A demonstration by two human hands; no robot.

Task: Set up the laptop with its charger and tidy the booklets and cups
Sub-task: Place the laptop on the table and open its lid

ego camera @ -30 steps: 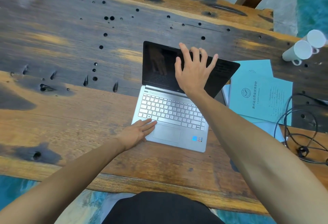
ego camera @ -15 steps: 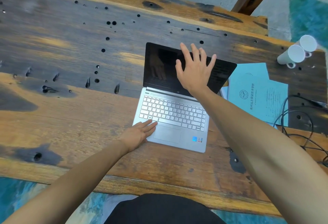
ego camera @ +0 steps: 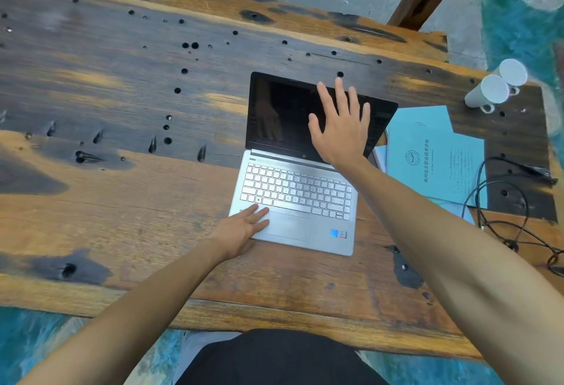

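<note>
We see the laptop (ego camera: 293, 201) open mid-table; right hand (ego camera: 341, 131) fingers spread flat over the screen, left hand (ego camera: 244, 229) flat on its near-left corner. Booklets (ego camera: 436, 155), cups (ego camera: 494, 88), charger cable (ego camera: 503, 222) right.

Single head view, steep downward over table (ego camera: 122, 201), close.

Booklets (ego camera: 433, 152), 2 cups (ego camera: 494, 88) and cable (ego camera: 503, 226) crowd the laptop's (ego camera: 293, 198) right.

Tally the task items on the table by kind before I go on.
Laptop: 1
White cups: 2
Blue booklets: at least 2; the stack overlaps
Black charger cable: 1
Total: at least 6
</note>
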